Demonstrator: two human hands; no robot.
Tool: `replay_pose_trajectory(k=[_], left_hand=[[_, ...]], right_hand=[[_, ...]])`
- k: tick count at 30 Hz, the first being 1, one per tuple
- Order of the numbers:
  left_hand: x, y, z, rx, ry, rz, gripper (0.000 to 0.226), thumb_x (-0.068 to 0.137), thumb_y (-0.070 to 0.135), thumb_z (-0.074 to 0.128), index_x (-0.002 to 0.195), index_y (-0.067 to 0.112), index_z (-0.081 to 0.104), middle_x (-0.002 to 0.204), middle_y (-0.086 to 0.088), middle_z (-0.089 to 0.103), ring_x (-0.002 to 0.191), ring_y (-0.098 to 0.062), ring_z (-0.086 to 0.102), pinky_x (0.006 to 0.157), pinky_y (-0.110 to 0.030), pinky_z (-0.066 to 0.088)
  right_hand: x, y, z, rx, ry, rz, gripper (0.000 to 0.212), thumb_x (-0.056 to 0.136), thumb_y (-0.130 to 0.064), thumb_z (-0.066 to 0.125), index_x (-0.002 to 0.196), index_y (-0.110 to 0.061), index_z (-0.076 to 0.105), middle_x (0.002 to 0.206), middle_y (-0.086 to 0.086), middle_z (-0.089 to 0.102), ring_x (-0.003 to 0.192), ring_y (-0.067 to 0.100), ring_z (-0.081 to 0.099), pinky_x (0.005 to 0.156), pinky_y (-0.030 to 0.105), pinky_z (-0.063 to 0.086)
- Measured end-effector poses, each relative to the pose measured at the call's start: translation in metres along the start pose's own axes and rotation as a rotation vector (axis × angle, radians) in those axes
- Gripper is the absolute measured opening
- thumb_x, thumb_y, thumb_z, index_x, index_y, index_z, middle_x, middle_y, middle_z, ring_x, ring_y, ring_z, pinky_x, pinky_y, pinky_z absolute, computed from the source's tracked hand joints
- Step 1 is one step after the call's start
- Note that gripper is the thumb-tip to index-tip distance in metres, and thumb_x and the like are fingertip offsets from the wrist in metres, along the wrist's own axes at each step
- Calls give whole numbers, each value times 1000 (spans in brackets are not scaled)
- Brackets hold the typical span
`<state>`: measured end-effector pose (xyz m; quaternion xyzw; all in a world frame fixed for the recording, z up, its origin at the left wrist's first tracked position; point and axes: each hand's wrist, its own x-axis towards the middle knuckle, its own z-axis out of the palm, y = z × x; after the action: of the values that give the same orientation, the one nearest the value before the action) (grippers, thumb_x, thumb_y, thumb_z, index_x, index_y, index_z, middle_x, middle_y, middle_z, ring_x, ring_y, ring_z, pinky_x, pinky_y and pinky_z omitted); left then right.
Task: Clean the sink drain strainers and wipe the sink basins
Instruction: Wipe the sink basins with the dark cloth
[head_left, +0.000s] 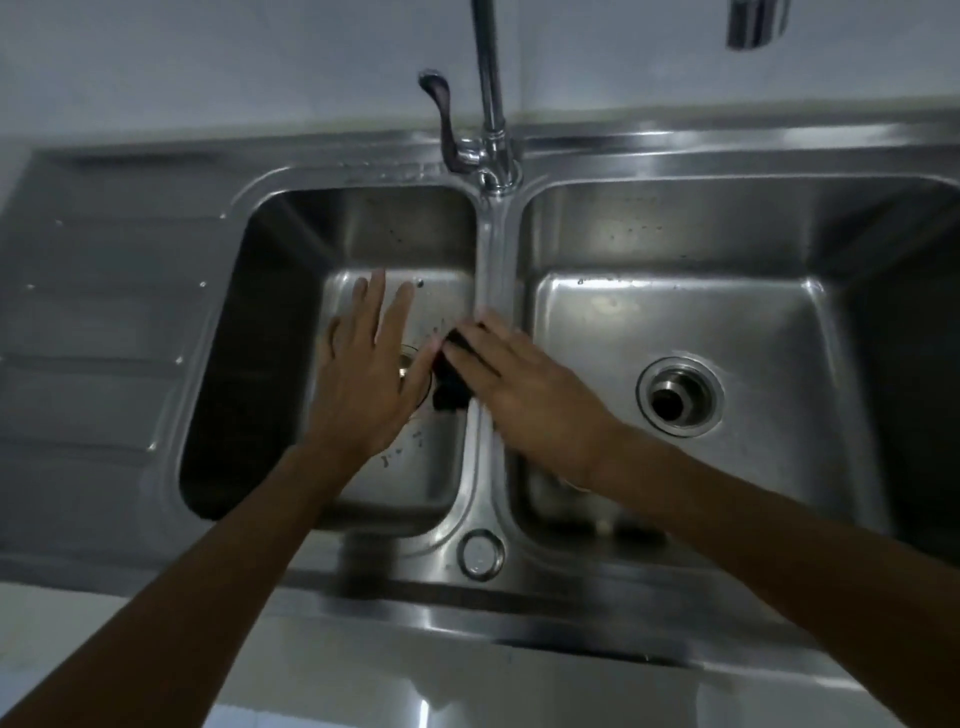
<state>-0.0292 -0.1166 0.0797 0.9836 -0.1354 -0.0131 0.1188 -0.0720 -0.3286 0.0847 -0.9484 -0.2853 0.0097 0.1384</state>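
Stainless double sink was seen from above, w/ drainboard at left & tap rising over the divider. The left hand was held spread flat, fingers apart, over the left basin, w/ the left drain mostly hidden under it. The right hand was laid across the divider, fingers stretched over a dark pad-like object. Its thumb was hidden, so pinch vs. flat press couldn't be told.

Risks, as judged: the object could be dropped into the basin if the hold is loose. Grit could be smeared about rather than lifted, esp. if nothing is rinsed.

Contents: dark specks were scattered on the left basin floor. A few spots were seen in the right basin. The right drain showed a dark hole, w/ no strainer basket made out. A strainer in the left drain couldn't be confirmed either.
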Motion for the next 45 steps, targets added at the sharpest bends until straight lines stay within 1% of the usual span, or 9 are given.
replay_pose_trajectory(k=[8,12,15,19,22,26,32,38,45], left_hand=[[-33,-149,-44,223,-61,-238,89,98,75,17,166,17,15,175,-13,1,162,-33,1,127,-65,10],[-35,-193,-47,183,-88,-304,97,97,80,25,166,14,6,175,-11,-5,162,-30,-4,127,-64,11],[-33,-196,-40,184,-67,-253,103,94,85,18,166,14,1,175,-9,-9,162,-27,-8,127,-60,4],[-40,-196,-34,200,-22,-179,96,96,83,14,167,18,4,175,-4,-9,162,-22,-8,128,-55,0],[-42,-198,-33,178,-4,-145,93,97,81,14,167,20,7,176,-1,-5,163,-20,-4,130,-57,6],[-43,-200,-32,192,39,-140,87,100,77,16,166,20,14,176,0,1,163,-18,2,129,-55,13],[-39,-205,-28,224,64,-121,83,102,74,19,165,20,21,175,-2,14,162,-20,11,126,-56,19],[-39,-203,-33,237,25,-123,84,102,73,17,165,18,22,174,-5,15,162,-22,13,126,-57,20],[-38,-203,-35,220,16,-133,86,101,74,17,164,17,23,174,-6,15,161,-24,15,125,-60,22]], right_hand=[[101,62,-18,12,36,333,64,99,0,45,159,-4,24,168,18,12,155,40,14,117,53,37],[40,10,-5,9,55,119,65,85,6,56,149,-1,45,157,27,37,142,47,41,103,61,49],[-3,-50,19,42,-142,-105,68,85,-13,50,153,-20,40,161,11,36,142,34,45,108,49,46],[47,-107,75,440,-552,-87,63,94,-3,55,152,-26,42,158,1,43,141,24,48,118,40,40],[117,-133,128,579,-471,9,58,99,-14,57,155,-18,40,157,6,44,142,22,45,118,28,33],[149,-166,206,215,-363,100,75,104,-29,46,160,0,6,167,21,-7,157,37,1,127,52,10],[210,-96,224,102,-78,142,73,105,-44,34,162,-7,7,169,17,2,158,32,-1,127,50,14],[240,-2,195,-155,-63,317,70,105,-40,35,162,-11,6,170,11,1,157,33,3,125,54,20],[213,-6,185,15,76,998,82,96,-26,51,161,-1,7,169,21,1,156,40,7,126,51,17]])
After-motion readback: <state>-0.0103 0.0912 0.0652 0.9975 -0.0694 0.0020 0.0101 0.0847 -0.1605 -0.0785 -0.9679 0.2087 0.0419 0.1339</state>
